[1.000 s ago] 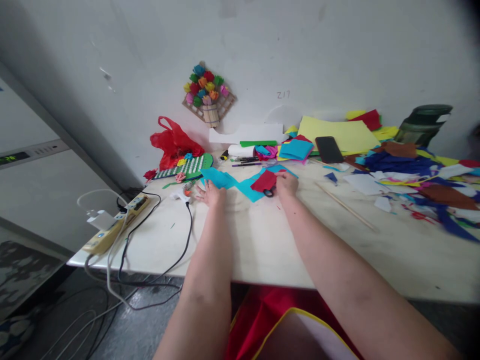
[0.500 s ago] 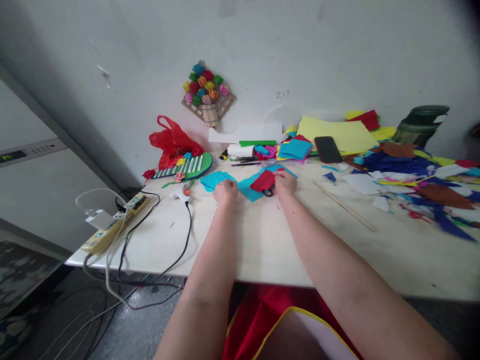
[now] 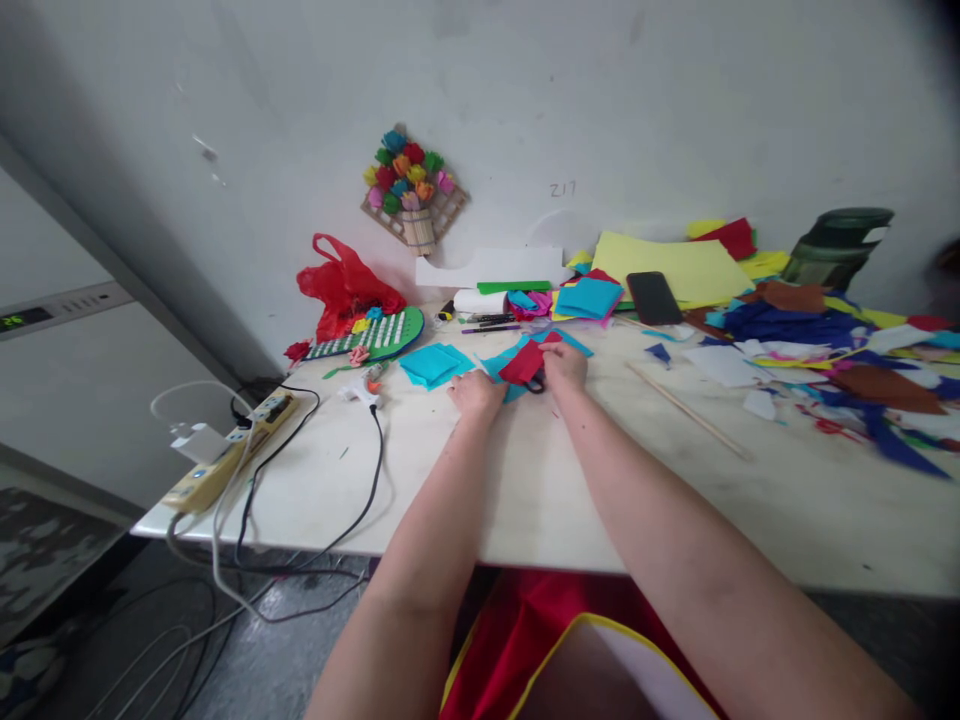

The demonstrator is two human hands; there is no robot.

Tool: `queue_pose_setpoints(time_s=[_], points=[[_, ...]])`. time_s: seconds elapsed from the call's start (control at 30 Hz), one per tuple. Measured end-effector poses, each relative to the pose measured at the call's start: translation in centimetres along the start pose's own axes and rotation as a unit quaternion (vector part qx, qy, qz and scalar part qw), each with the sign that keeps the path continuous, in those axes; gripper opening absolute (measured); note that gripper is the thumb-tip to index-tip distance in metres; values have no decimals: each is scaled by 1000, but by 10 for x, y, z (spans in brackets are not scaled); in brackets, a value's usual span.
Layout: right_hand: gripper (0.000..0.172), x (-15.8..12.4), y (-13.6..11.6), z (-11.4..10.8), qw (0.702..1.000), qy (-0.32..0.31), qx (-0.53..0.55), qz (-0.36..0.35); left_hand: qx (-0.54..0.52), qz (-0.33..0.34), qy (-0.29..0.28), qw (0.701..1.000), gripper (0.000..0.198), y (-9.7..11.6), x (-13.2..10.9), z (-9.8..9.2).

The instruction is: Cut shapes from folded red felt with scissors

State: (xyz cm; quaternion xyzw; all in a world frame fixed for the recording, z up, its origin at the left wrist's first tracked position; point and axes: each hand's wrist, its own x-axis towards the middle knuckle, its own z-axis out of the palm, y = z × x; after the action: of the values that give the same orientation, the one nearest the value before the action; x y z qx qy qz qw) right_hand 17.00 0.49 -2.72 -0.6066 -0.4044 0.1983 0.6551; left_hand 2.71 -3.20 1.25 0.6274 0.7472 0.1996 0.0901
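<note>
1. Progress, sorted paper: one blue stack (image 3: 433, 366) lies flat to the left, its sheets slightly fanned. By appearance, sorting or laying out is partly done.
2. Progress, paper in hand: one red paper (image 3: 523, 362), flat, over blue paper (image 3: 574, 344) spread between and beyond the hands. Judged unfinished; neither piece looks shaped. How much is left cannot be told.
3. Right hand (image 3: 566, 366): thumb and fingers appear pinched on the red paper's right edge; the rest of that paper extends leftward from the grip, above the blue.
4. Left hand (image 3: 477, 393): lowered, palm down, at the near left side of the blue paper, between it and the blue stack. Fingers partly hidden; whether they pinch or merely rest cannot be told. Red paper lies just to its right.
5. Dark loop (image 3: 535, 385): under the red paper's near edge, beside the right hand; possibly a scissors handle, mostly covered.
6. Surroundings: white table (image 3: 600, 500); glue gun (image 3: 361, 388), left of the blue stack; wooden stick (image 3: 686, 410), right of the right hand; mixed scraps (image 3: 889, 388), far right.
</note>
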Motion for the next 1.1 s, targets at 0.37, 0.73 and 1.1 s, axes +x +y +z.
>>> queue_pose_setpoints(time_s=[0.37, 0.73, 1.1], points=[[25, -2, -2, 0, 1000, 1, -9, 11, -228, 14, 33, 973, 39, -7, 8, 9], [24, -5, -12, 2, 995, -16, 90, 51, -265, 3, -13, 964, 35, -14, 19, 21], [16, -15, -48, -10, 880, -174, 400, 186, -430, -76, -85, 896, 36, -15, 30, 22]])
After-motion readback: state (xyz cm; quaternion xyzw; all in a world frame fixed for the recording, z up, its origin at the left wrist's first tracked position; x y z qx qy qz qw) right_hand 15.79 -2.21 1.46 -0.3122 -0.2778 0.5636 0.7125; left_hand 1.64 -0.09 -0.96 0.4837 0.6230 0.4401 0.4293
